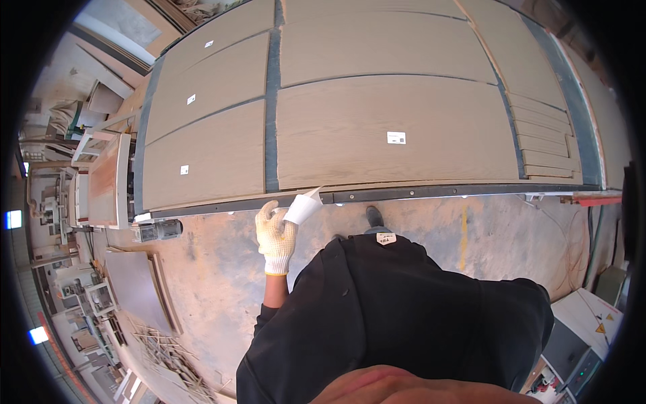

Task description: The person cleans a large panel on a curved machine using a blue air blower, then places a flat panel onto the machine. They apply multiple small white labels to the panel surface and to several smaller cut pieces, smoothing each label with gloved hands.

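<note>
My left hand [276, 230], in a cream knitted work glove with a dotted grip surface, holds a curled white strip of label paper [305, 208] beside the near edge of a machine table. My right hand is out of view. Before me lie cut wood-grain panels [353, 116], separated by narrow gaps over a dark bed [271, 121]. One white printed label [396, 138] is on the large near panel. Smaller panels on the left carry a near label [184, 170], a middle label [191, 99] and a far label [209, 44].
A dark rail [383, 195] with bolts runs along the table's near side. Narrow offcut strips [547, 136] lie at the right end. Below the left end sits an electric motor [157, 231]. Leaning sheets [139, 288] and a scrap-wood pile [169, 358] are at lower left; an electrical cabinet [585, 323] stands lower right.
</note>
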A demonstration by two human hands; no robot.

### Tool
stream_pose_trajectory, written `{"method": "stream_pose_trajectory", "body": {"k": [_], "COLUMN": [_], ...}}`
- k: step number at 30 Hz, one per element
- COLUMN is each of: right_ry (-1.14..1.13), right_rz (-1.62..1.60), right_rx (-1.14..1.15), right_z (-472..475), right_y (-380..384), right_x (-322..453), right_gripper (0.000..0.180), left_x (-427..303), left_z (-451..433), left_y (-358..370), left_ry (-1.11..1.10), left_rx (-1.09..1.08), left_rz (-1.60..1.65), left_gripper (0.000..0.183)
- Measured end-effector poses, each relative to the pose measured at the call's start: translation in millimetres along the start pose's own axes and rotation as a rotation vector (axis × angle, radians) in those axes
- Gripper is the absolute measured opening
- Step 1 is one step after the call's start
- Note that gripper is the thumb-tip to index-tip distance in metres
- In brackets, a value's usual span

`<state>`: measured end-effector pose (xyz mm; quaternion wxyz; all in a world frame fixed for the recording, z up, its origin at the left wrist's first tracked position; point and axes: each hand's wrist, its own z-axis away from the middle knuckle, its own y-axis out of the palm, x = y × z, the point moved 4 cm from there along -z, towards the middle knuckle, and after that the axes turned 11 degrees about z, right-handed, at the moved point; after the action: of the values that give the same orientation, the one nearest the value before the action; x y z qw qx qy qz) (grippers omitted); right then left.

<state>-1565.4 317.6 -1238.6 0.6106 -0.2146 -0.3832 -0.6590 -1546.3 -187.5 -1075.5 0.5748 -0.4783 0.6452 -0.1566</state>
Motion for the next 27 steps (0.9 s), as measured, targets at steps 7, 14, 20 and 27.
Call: {"method": "stream_pose_trajectory", "body": {"k": [7,14,20,27], "right_ry": [0.002,-0.201,-0.326,-0.452], "right_rz": [-0.084,0.672,0.336,0.311], "right_rx": [0.086,-0.159,-0.443,-0.76], "right_z": [-17,-27,-24,-32], "right_y": [-43,-44,-118,-186], "right_x": [62,151,279,341], "right_gripper": [0.033,0.017,0.036,0.049], "left_x": [28,18,-31,-105], "left_z": [2,-18,-48,-107], "left_y": [-18,-20,3,74], "left_ry": [0.049,0.239,0.384,0.558], "left_rx": [0.001,-0.06,-0.033,-0.002], "left_rz": [0.142,0.242,0.058,-0.07], "left_gripper": [0.029,0.024,0.034,0.037]}}
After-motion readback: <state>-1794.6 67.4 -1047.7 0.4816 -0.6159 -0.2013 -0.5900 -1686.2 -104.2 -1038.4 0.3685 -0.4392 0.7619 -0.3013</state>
